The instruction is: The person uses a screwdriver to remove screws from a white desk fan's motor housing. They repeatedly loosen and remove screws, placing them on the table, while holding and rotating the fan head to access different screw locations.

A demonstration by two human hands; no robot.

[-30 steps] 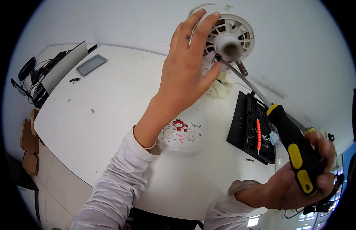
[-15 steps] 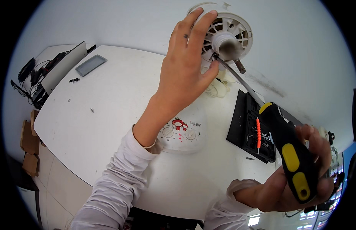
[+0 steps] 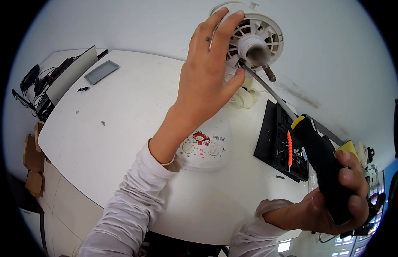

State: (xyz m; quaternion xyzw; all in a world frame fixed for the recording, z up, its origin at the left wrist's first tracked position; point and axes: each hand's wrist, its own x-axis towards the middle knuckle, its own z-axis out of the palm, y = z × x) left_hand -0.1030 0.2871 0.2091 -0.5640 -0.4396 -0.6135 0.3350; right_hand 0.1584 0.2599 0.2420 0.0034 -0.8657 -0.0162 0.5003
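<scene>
A white electric fan's motor housing (image 3: 274,42), round and slotted, faces me at the top, with a threaded collar and a metal shaft sticking out of it. My left hand (image 3: 209,73) grips its left side, fingers over the rim and thumb below. In my right hand (image 3: 336,201), at the lower right, is a screwdriver (image 3: 312,145) with a black and yellow handle, its fingers wrapped round the grip. The steel blade slants up to the housing's lower edge, its tip meeting a recess beside my left thumb. The fan's base (image 3: 203,156), with two dials and a red cartoon print, stands below.
A black tool case (image 3: 278,150) lies unfolded at the right, an orange flexible shaft (image 3: 289,147) across it. A grey tray (image 3: 101,73) and small loose metal parts (image 3: 103,123) are on the white table (image 3: 122,103). Behind the fan rises a pale wall (image 3: 327,55).
The screwdriver has turned about its length, so the yellow patches on its grip no longer show. My right fingers have shifted round the handle; the tip and my left hand stay in place.
</scene>
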